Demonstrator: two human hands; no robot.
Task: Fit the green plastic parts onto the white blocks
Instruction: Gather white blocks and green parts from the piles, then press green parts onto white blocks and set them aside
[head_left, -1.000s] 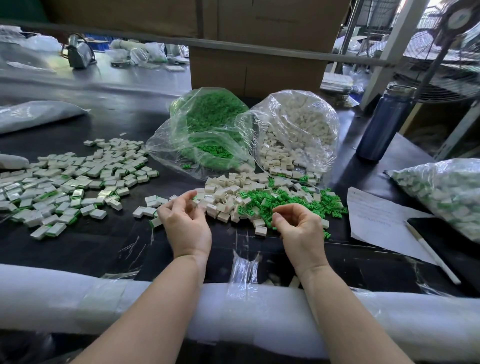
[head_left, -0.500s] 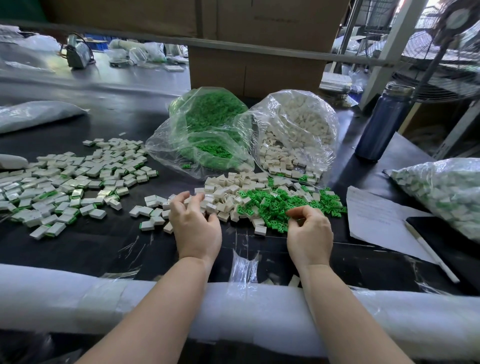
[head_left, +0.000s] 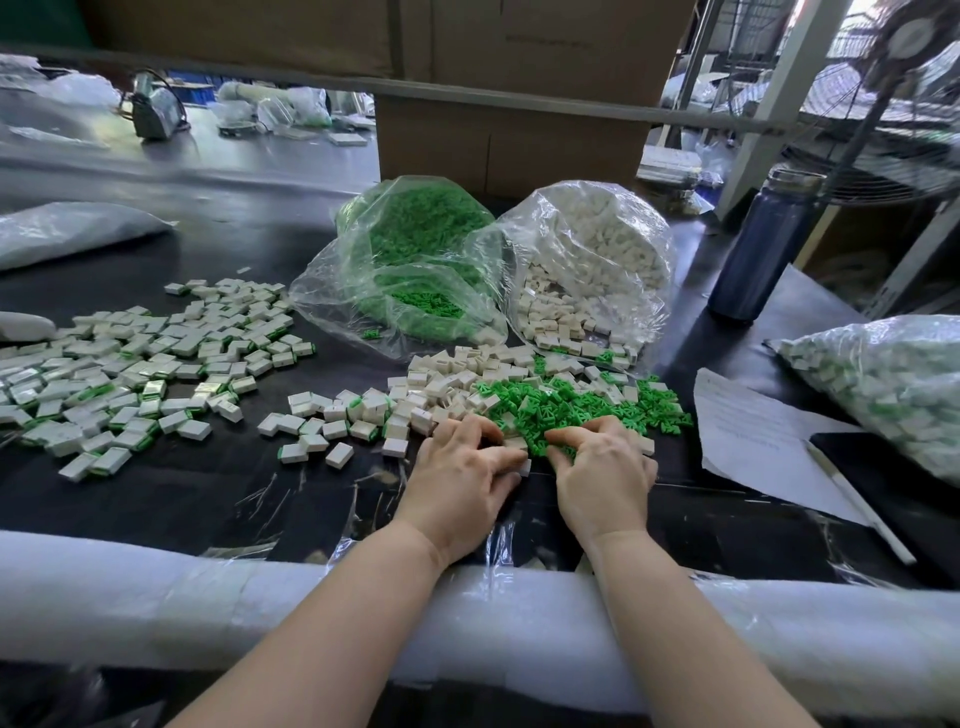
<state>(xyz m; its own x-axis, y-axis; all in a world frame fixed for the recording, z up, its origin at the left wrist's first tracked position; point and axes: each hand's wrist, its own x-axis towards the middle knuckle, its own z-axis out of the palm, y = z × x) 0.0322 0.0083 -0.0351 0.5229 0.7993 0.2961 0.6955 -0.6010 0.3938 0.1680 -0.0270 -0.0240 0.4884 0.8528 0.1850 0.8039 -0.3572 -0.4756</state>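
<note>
Head view, item record: left hand (head_left: 460, 483), fingers curled, thumb and forefinger pinching a white block (head_left: 516, 444) at the near edge of the mixed heap; it has shifted rightward from the small cluster of finished pieces it was touching half a second ago. Right hand (head_left: 605, 478), fingers curled down into the green plastic parts (head_left: 576, 405), fingertips closing on one of them; whether a single part is already held cannot be told. Both hands have drawn together since a second ago, when they hovered apart and raised. Judgement: one assembly has just been set down and the next pair is being picked. Outward, loose white blocks (head_left: 457, 371) lie beside the green parts at the worktable's middle; freshly fitted pieces (head_left: 332, 421) lie just left of the hands; the large finished spread (head_left: 135, 374) runs toward the left edge. Behind, toward the far edge, an open bag of green parts (head_left: 415, 260) and an open bag of white blocks (head_left: 592, 260). Right edge: paper sheet (head_left: 753, 431), pen (head_left: 857, 499), bagged finished pieces (head_left: 893, 384), blue bottle (head_left: 758, 249). Near edge: foam padding (head_left: 156, 597).
</note>
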